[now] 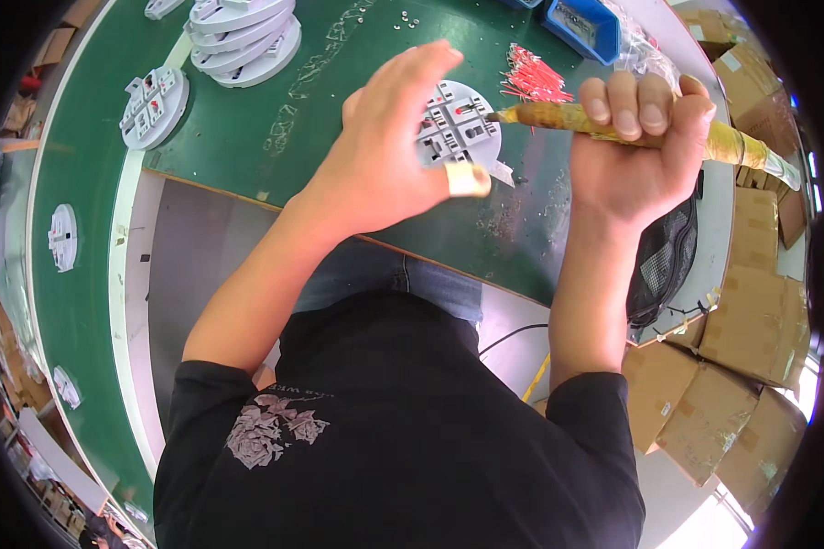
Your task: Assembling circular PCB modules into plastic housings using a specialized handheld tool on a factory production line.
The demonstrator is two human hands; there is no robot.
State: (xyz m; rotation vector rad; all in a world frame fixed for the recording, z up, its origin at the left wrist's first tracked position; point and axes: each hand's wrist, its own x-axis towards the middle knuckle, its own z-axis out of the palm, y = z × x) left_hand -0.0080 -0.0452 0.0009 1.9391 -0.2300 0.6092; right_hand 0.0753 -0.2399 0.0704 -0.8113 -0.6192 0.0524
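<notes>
My right hand [639, 137] is wrapped round a slim, stick-shaped tool [732, 145] covered in worn yellow tape. The tool's dark tip points left, at the edge of a round white plastic base [485, 146]; whether they touch I cannot tell. Dark slots and small metal parts sit in the base, with a little red piece near the tip. Over its left side is my left hand [389, 137], fingers and thumb spread, holding nothing visible and hiding part of the base. A pale yellow wrap covers the left thumb's end. Just beyond lies a pile of red-sleeved parts [533, 73].
Round white bases are stacked [247, 55] at the far left of the green bench [220, 137], with a single base [154, 108] beside them. Small metal pieces [408, 18] lie at the back, near a blue bin [584, 27]. A black mesh bag [664, 261] and cardboard boxes [751, 311] are right.
</notes>
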